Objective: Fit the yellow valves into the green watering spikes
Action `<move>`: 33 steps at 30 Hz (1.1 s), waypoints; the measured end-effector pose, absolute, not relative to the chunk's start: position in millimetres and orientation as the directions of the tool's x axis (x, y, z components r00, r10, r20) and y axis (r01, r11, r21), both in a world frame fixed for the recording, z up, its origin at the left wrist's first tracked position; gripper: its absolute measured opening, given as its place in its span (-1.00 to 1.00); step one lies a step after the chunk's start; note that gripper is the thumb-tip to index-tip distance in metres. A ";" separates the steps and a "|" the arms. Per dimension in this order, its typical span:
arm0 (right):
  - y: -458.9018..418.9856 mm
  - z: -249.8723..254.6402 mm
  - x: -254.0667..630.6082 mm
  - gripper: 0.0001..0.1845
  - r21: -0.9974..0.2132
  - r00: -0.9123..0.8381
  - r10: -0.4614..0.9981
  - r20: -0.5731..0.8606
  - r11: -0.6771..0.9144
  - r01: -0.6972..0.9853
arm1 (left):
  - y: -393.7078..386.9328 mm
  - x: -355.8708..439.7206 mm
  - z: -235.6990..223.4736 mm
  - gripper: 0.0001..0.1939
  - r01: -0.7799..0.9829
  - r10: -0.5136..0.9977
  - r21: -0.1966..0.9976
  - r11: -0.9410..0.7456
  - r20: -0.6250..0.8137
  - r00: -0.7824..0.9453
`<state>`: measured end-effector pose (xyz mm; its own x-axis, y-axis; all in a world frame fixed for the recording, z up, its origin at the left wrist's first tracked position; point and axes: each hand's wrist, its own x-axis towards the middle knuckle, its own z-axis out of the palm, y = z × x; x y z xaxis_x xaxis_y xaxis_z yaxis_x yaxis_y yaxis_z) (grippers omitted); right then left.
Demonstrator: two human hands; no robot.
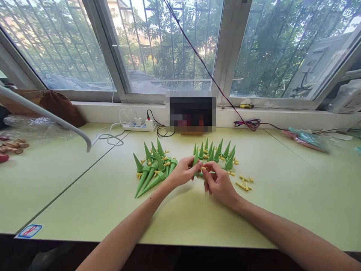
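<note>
- The left hand [183, 172] has its fingers closed around a green spike [196, 164], held point up above the tabletop [175, 222].
- The right hand [221, 185] pinches a small yellow piece [203, 168] between thumb and fingertips, just beside the spike; whether the two are touching cannot be told.
- Behind the hands, to the right, a group of upright green spikes [217, 153] stands point up, yellow T-shaped pieces showing at their bases.
- To the left of the left hand is a second cluster: some upright spikes [146, 153], and several lying spikes [150, 182] with ribbed caps and their points toward the near edge.
- Just beyond the right hand, loose yellow pieces [244, 186] lie in a small heap, in no container.
- Farther back, a pixelated dark box shape [191, 113] stands by the wall; its contents cannot be made out.
- A white power strip [139, 128] beside it has plugs in it.
- At the far right, clear plastic packaging [307, 140] holds pink and teal items.
- At the far left, a brown cloth bag [60, 109] sits gathered near a cardboard box [24, 101], contents hidden, with crumpled clear plastic [34, 126] in front.
</note>
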<state>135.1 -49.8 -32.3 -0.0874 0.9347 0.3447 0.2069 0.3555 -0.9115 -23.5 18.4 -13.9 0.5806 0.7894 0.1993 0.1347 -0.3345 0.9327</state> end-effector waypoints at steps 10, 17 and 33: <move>-46.3 -36.1 138.3 -0.63 -0.908 -0.095 0.951 0.293 0.309 0.285 | 15.5 -21.2 -12.6 -0.58 0.120 0.774 0.934 -0.338 0.203 0.600; -47.6 -31.5 138.3 -0.69 -0.914 -0.119 0.940 0.320 0.339 0.221 | 17.5 -21.5 -15.6 -0.59 0.142 0.794 0.931 -0.335 0.198 0.575; -44.0 -33.0 140.7 -0.68 -0.899 -0.156 0.936 0.316 0.348 0.267 | 17.1 -20.6 -15.5 -0.60 0.113 0.785 0.935 -0.335 0.211 0.582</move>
<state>140.7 -44.0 -33.0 -0.1563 0.9358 0.3161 0.2666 0.3482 -0.8987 -20.6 17.1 -15.5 0.5820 0.7853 0.2113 0.1127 -0.3352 0.9354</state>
